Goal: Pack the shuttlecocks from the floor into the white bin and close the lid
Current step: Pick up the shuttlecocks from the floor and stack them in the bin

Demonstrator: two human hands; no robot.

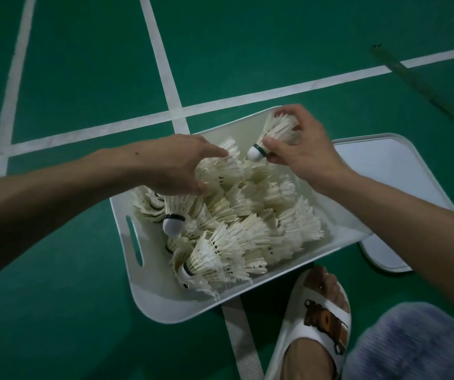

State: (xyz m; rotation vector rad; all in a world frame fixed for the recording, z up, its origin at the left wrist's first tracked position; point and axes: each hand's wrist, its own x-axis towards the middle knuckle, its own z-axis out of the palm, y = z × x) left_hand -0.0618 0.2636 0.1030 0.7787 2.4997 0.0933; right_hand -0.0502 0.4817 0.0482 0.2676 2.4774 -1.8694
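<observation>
Feather-skirted shuttlecock (276,131), upper centre, judged light and crushable: right hand (302,149) pinches it near the cork, left hand (176,165) clasps heaped shuttlecocks (221,174) in white bin (165,303).

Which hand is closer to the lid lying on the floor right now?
Right. The right hand, pinching a shuttlecock over the white bin, is just beside the lid; the left hand is over the pile, farther off.
</observation>
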